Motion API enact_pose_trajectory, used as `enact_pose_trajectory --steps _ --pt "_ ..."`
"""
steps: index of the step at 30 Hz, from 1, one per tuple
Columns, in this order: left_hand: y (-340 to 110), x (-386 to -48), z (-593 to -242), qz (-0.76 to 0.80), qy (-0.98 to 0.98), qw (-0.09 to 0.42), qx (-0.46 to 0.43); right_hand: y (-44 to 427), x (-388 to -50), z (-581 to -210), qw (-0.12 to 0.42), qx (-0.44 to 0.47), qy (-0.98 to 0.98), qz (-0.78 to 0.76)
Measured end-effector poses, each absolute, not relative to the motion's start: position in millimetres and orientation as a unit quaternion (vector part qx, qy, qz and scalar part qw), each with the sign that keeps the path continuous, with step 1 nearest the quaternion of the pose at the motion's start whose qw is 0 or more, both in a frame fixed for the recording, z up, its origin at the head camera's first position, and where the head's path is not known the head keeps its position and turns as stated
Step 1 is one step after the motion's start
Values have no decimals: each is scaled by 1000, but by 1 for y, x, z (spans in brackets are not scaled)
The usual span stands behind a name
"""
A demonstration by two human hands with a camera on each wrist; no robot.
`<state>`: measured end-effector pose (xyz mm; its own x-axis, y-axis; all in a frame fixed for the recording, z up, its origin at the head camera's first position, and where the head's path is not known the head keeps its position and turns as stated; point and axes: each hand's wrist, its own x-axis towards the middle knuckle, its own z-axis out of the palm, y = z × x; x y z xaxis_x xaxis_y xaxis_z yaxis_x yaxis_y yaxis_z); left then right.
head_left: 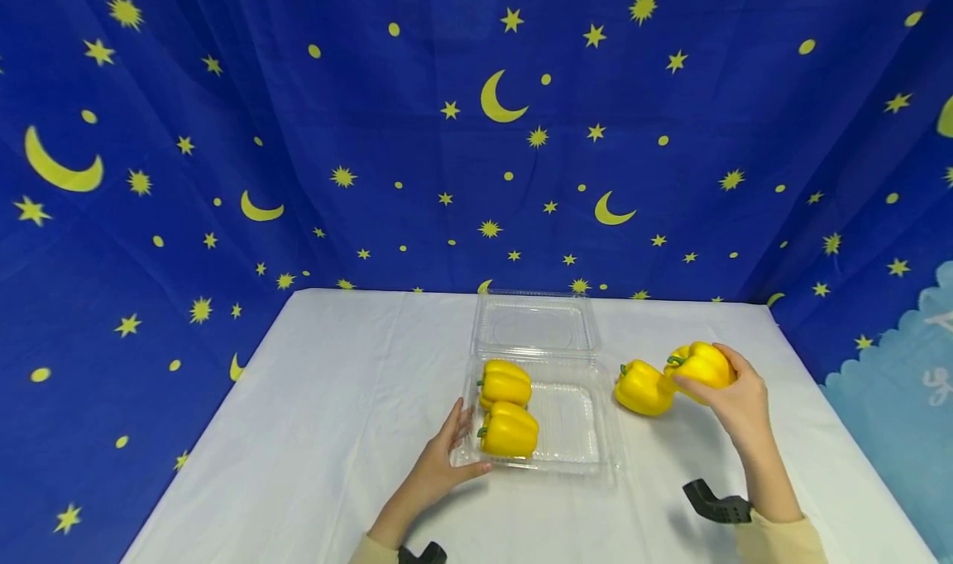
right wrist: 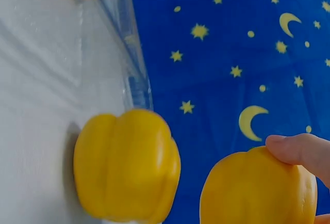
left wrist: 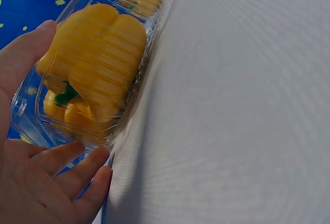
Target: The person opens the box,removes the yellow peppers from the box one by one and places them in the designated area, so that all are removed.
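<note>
A clear plastic clamshell container (head_left: 566, 419) lies on the white table with its lid (head_left: 532, 324) folded back. Two yellow bell peppers fill its left side, a rear one (head_left: 505, 382) and a front one (head_left: 510, 432). My left hand (head_left: 445, 458) holds the container's front left corner, thumb along the front edge and fingers against the left side. To the right, my right hand (head_left: 733, 394) grips another yellow bell pepper (head_left: 703, 364) between thumb and fingers, raised over the table. Just left of it, one more yellow bell pepper (head_left: 642, 389) rests on the cloth.
White cloth covers the table (head_left: 357, 399). A blue curtain (head_left: 417, 134) with yellow stars and moons hangs behind it and along the sides. Black wrist mounts (head_left: 716, 502) sit at both sleeves.
</note>
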<state>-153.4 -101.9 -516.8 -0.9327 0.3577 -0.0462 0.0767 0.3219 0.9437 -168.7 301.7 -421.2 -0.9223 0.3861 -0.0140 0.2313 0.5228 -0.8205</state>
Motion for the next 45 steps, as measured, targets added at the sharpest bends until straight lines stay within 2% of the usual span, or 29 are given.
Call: enact_pose_trajectory --steps 9,19,27,45 --pt "-103 -154 -512 573 799 124 135 317 -175 -433 114 -203 -869 437" --pt "-103 -152 -511 579 796 126 129 334 -183 -456 77 -224 -871 430" --pt "-102 -153 -517 570 802 118 135 341 -183 -471 68 -222 -876 423" --pt "-103 -152 -518 574 796 127 141 346 -187 -484 45 -231 -874 426"
